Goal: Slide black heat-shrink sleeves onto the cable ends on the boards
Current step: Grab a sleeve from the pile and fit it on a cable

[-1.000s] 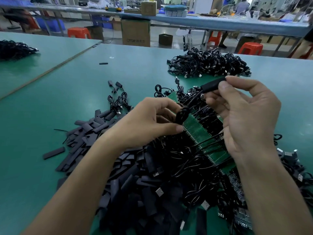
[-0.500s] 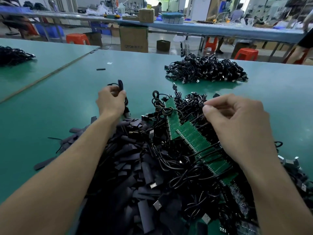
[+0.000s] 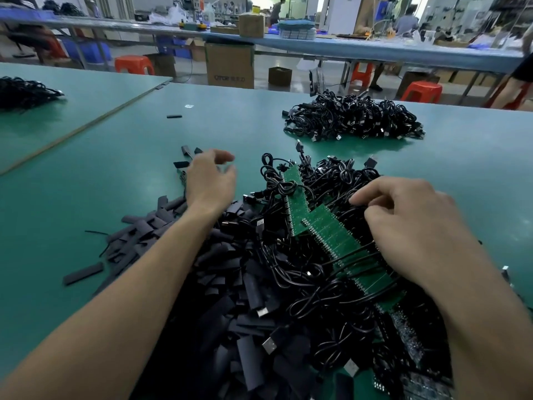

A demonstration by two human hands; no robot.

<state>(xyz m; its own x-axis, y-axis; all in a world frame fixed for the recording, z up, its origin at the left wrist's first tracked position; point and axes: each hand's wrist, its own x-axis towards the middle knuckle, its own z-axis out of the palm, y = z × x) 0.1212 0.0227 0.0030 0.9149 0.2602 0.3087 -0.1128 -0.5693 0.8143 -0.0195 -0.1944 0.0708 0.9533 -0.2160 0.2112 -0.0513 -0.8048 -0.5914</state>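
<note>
Between sleevings, at the pick of a fresh cable. Left hand empty, fingers spread, above the tabletop just past the sleeves; right hand pinching cables on the boards. Next, likely: grabbing one sleeve and freeing one cable end.

Cardboard box reads "OTOP", rest blurred

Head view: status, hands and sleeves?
Left hand open, empty, above green table. Right hand fingers curled into black cables on green circuit boards, grip unclear. Black heat-shrink sleeves heaped under left arm. Cable tangle covers boards.
</note>
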